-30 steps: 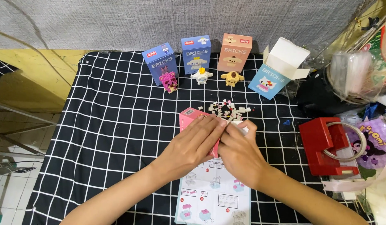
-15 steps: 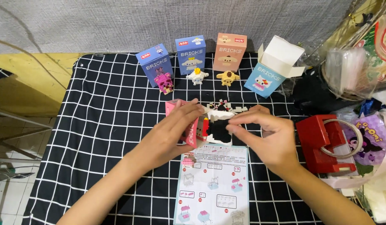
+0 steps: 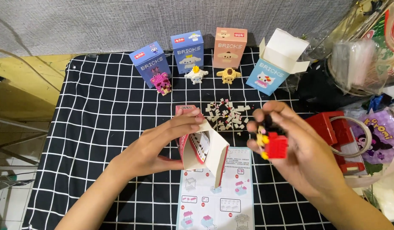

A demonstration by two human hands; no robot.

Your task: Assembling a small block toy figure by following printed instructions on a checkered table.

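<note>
Fingers of my right hand (image 3: 299,147) pinch a part-built red-and-yellow brick figure (image 3: 271,144); my left hand (image 3: 163,142) grips its opened pink box (image 3: 203,147). Loose bricks (image 3: 226,114) remain unassembled; three figures stand finished.

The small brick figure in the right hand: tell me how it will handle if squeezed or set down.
The small brick figure, pinched in the right hand's fingers, looks built of tiny separate bricks, like the loose bricks on the cloth, so a hard squeeze would probably pop pieces off. It seems light for its size. Its blocky red part suggests it would sit rather than roll.
</note>
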